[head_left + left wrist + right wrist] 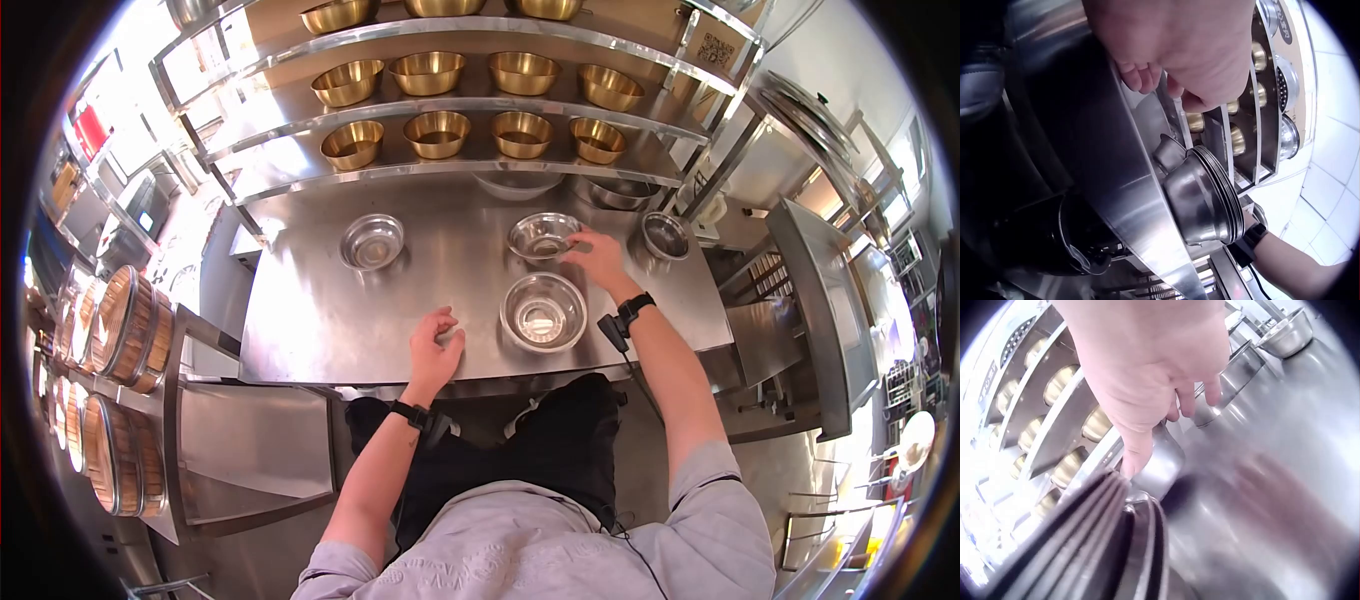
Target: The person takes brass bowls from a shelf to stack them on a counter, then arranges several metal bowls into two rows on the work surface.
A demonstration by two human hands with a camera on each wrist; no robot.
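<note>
My right hand [597,260] is at the right side of a stainless steel bowl [541,238], its thumb and fingers pinching the rim. In the right wrist view, part of this bowl [1163,464] shows below the thumb, its far side hidden by the hand. Just in front of it stands a stack of nested steel bowls [543,312], whose several rims show in the left wrist view. My left hand [437,350] hovers over the near part of the steel table [320,320], fingers loosely curled and holding nothing. Another steel bowl [372,242] sits at the table's left.
A smaller steel bowl [665,236] stands at the right, with a wide steel basin [618,193] and a pale translucent bowl [517,185] at the back. Above them, a metal shelf rack [450,170] carries several brass-coloured bowls. Wooden buckets [130,325] stand on the left.
</note>
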